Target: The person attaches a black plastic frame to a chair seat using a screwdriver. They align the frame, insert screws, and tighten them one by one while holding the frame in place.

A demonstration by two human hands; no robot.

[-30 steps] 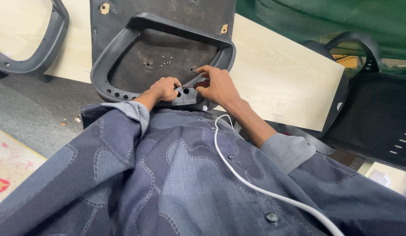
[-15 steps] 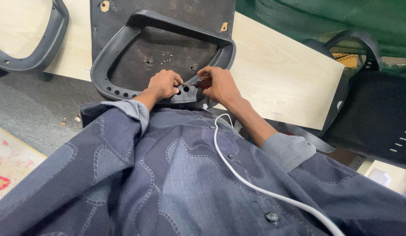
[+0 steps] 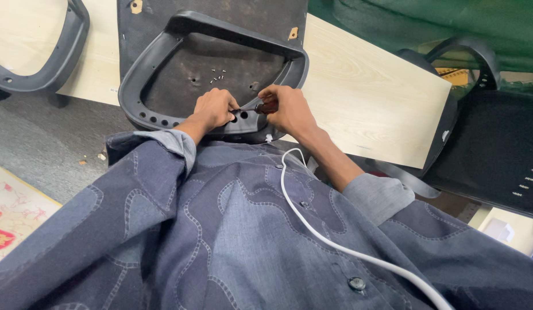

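A black plastic chair armrest loop (image 3: 163, 40) lies on the dark underside of a chair seat (image 3: 232, 63). My right hand (image 3: 286, 109) grips a screwdriver with a dark red handle (image 3: 268, 106), its shaft pointing left along the loop's near bar. My left hand (image 3: 215, 108) pinches at the shaft's tip, over the screw holes (image 3: 239, 116) in that bar. Several small screws (image 3: 217, 76) lie loose on the seat inside the loop.
The seat rests on a pale wooden board (image 3: 370, 92). A second black armrest (image 3: 54, 57) lies at the far left. Black chair parts (image 3: 496, 149) stand at the right. A white cable (image 3: 312, 229) runs down my blue patterned shirt. Grey floor (image 3: 42, 138) at left.
Both hands stayed at the near bar of the armrest. The right hand shifted slightly and the screwdriver handle now shows more between its fingers.
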